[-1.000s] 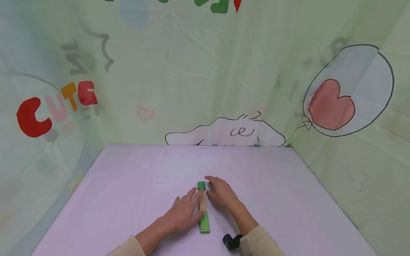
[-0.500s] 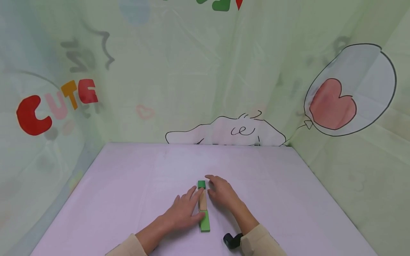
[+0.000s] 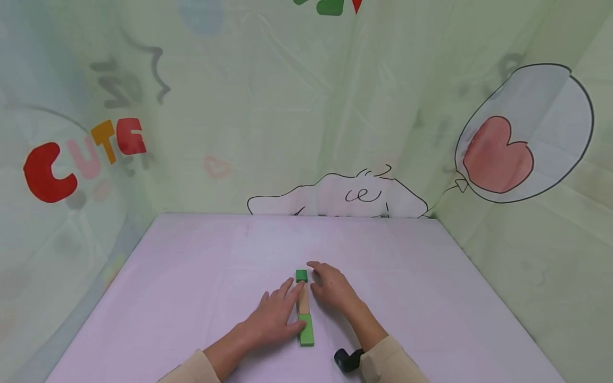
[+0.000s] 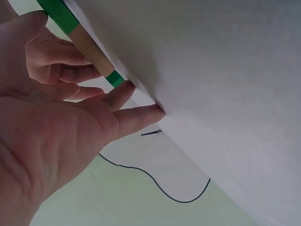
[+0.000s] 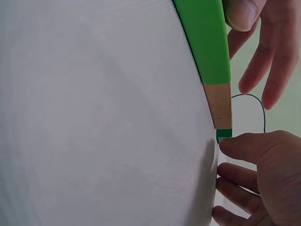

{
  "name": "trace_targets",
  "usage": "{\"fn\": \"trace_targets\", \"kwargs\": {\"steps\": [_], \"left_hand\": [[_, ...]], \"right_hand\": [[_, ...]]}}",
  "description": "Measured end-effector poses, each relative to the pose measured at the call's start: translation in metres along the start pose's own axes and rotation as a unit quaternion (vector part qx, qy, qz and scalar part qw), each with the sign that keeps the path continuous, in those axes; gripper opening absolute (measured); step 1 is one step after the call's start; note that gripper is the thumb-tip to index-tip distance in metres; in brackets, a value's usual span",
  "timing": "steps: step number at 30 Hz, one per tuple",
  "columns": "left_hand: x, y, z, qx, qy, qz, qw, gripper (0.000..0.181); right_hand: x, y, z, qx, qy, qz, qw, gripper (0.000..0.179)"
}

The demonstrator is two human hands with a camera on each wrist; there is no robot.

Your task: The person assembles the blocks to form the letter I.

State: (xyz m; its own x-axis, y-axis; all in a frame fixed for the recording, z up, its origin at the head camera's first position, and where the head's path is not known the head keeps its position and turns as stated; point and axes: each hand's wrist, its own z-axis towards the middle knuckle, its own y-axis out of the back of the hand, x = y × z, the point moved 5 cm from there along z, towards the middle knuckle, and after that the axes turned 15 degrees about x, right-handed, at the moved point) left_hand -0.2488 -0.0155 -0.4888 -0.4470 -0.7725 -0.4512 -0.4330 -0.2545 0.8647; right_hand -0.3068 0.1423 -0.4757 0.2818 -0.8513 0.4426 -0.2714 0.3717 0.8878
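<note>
Three blocks lie end to end in a straight row: a small dark green block [image 3: 301, 275] at the far end, a plain wooden block [image 3: 304, 300] in the middle and a longer light green block [image 3: 306, 336] nearest me. My left hand [image 3: 270, 319] lies along the row's left side with fingers spread. Its thumb touches the light green block, and its index fingertip is where wood and dark green meet. On the right side, my right hand [image 3: 335, 290] has relaxed fingers, some touching the table in the right wrist view. Its thumb tip is right at the dark green block [image 5: 224, 133].
The row lies on a pale lilac table [image 3: 206, 255]. A black angled object [image 3: 347, 360] sits by my right sleeve. Printed light green curtains [image 3: 287, 106] enclose the table at the back and both sides.
My left thumb now rests slightly farther down the light green block, baring its joint with the wooden block. The right hand has barely moved, and the head view has tilted slightly.
</note>
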Motion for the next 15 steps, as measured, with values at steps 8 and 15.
{"fn": "trace_targets", "kwargs": {"steps": [8, 15], "left_hand": [[0.003, 0.001, -0.002, -0.003, 0.005, -0.018, 0.9998, 0.080], [0.012, 0.006, -0.002, -0.018, 0.021, -0.004, 0.9996, 0.076]], "right_hand": [[0.000, -0.002, 0.000, 0.006, -0.001, 0.002, 1.0000, 0.051], [-0.001, -0.005, -0.001, 0.013, -0.008, -0.001, 0.9999, 0.050]]}}
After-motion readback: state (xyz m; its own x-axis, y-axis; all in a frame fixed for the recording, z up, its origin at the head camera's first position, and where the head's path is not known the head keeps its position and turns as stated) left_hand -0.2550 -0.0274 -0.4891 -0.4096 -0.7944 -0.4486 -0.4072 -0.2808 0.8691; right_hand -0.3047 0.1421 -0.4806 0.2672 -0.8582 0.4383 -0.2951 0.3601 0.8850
